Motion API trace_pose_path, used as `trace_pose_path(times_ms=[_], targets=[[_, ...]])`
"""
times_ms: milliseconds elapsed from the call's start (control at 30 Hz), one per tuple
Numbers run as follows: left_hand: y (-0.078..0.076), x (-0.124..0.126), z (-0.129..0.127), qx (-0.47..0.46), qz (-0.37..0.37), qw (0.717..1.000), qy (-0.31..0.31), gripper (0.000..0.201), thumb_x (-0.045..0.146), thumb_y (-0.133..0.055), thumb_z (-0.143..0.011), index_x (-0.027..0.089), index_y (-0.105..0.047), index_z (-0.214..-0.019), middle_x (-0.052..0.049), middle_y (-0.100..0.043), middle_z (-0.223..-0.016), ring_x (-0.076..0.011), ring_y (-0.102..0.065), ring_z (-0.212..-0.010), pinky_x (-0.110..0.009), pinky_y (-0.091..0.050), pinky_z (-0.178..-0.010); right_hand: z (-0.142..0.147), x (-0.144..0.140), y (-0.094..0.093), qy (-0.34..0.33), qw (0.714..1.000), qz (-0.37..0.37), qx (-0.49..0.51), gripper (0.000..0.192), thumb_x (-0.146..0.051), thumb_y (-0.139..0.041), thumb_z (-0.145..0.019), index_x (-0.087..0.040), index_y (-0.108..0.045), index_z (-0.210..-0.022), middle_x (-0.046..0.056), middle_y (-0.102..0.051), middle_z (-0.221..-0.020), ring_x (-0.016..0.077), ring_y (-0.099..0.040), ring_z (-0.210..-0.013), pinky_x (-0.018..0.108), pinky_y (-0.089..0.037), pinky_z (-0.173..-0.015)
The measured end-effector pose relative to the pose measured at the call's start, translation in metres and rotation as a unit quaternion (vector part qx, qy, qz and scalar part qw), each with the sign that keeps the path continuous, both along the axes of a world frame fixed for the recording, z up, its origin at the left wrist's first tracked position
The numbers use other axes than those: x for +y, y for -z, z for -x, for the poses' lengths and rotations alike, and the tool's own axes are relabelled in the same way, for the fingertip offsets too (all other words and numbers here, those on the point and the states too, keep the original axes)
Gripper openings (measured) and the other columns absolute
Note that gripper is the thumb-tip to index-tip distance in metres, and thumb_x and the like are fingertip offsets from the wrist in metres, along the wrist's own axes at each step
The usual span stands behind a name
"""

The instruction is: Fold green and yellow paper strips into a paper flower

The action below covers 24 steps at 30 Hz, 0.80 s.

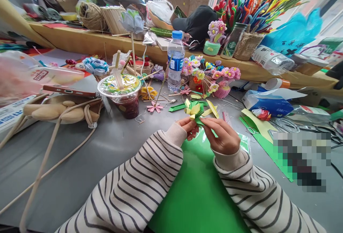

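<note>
Small folded paper flower, yellow petals on green leaves (195,113): held above the grey desk (112,143), between both hands at the fingertips. Left hand (189,125) pinches its near-left underside; right hand (223,136) pinches the green base from the right, fingers narrow. Flower sits just ahead of the hands, petals pointing away. Bright green paper sheet (198,190) lies beneath. Clear plastic water bottle (175,59) stands well beyond.
</note>
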<state>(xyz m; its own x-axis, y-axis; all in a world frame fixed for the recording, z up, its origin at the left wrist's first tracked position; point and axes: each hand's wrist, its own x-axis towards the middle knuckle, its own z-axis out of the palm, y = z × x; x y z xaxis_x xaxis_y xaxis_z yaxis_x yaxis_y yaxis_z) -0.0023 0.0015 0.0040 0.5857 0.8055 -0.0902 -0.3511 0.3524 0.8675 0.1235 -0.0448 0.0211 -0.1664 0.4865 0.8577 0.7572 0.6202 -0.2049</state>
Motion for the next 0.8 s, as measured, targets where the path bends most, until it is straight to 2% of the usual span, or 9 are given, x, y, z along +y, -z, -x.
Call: trace_pose_path(times_ms=[367,533,800], targets=[[0.0023,-0.0005,0.0007,0.040,-0.051,0.997,-0.042,0.034,0.046,-0.059,-0.057,0.014,-0.050,-0.063,0.004,-0.047,-0.049,-0.0031,-0.041,-0.036,-0.018,-0.023,-0.031,-0.0027,0.0073,-0.0019,-0.036,0.999,0.023,0.023,0.017,-0.011,-0.051,-0.071,-0.017,-0.062,-0.084,0.005,-0.064,-0.074,0.0107,-0.058,-0.066,0.022,-0.049,-0.060],[0.0011,-0.0009,0.0015,0.051,-0.059,0.996,-0.043,0.034,0.046,-0.058,-0.058,0.014,-0.051,-0.066,0.005,-0.047,-0.051,-0.0030,-0.041,-0.037,-0.018,-0.025,-0.031,-0.0036,0.0075,-0.0034,-0.064,0.994,0.063,0.055,0.018,-0.010,-0.053,-0.068,-0.017,-0.062,-0.083,0.004,-0.064,-0.075,0.0110,-0.058,-0.066,0.023,-0.049,-0.060],[-0.0013,-0.0016,0.0009,0.058,-0.050,0.996,-0.051,0.035,0.046,-0.060,-0.056,0.014,-0.050,-0.063,0.005,-0.047,-0.050,-0.0029,-0.041,-0.035,-0.017,-0.025,-0.031,-0.0012,0.0078,-0.0034,-0.061,0.978,0.138,0.144,0.011,-0.014,-0.054,-0.068,-0.016,-0.062,-0.075,0.003,-0.063,-0.070,0.0106,-0.056,-0.062,0.021,-0.048,-0.049]])
